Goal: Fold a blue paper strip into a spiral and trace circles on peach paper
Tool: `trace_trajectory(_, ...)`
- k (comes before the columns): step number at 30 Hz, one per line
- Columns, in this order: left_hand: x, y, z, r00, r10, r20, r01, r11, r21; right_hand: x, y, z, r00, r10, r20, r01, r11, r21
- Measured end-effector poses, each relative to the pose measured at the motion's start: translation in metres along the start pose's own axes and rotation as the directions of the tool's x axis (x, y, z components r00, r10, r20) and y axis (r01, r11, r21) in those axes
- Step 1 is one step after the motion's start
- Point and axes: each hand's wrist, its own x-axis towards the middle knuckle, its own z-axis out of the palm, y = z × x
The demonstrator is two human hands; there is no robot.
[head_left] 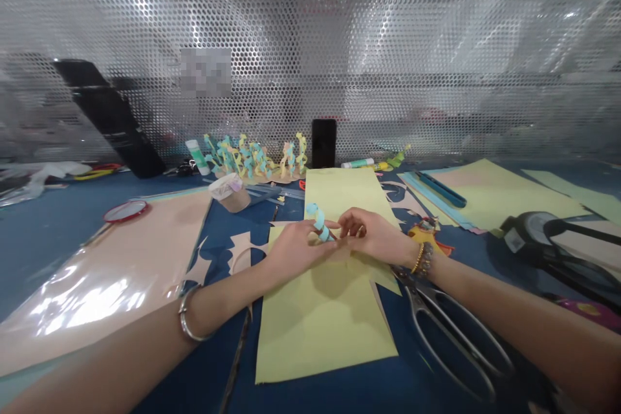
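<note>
A light blue paper strip (319, 220) is coiled in a spiral, with a thin dark stick (332, 235) showing at its lower end. My left hand (295, 247) pinches the coil between thumb and fingers. Close to the stick's lower end, my right hand (376, 234) has its fingertips pressed together; what lies between them is hidden. Both hands are over yellow paper sheets (325, 330). Large scissors (451, 330) lie under and beside my right wrist.
Curled blue and yellow paper strips (252, 158) stand on a base at the back, near a glue stick (196, 156). A paper-covered cup (230, 192) and cut paper scraps (241, 251) sit left of the yellow paper. A box cutter (441, 189) lies on sheets at right.
</note>
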Motion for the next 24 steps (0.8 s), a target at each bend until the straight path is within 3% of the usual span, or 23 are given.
trace_trajectory(6,-0.001,0.001,-0.001,0.998,-0.017,-0.063,0.021,0.997,0.070,-0.002,0.002,0.009,0.999,-0.013,0.051,0.011,0.999,0.034)
trace_trajectory(12,-0.002,0.004,0.000,0.999,-0.040,-0.030,0.039,0.998,-0.046,-0.005,-0.006,0.010,0.997,-0.063,-0.043,0.060,0.996,-0.071)
trace_trajectory(19,-0.006,0.007,0.000,0.999,-0.046,0.015,0.046,0.999,-0.016,-0.004,-0.010,0.009,0.993,-0.086,-0.086,0.086,0.996,-0.004)
trace_trajectory(22,-0.007,0.009,0.001,0.999,0.004,-0.038,-0.007,0.998,-0.062,-0.002,-0.008,0.009,0.981,-0.082,-0.173,0.091,0.995,0.045)
trace_trajectory(24,-0.007,0.009,0.002,0.996,0.001,-0.087,-0.018,0.980,-0.198,-0.002,-0.007,0.006,0.964,-0.045,-0.264,0.073,0.992,0.098)
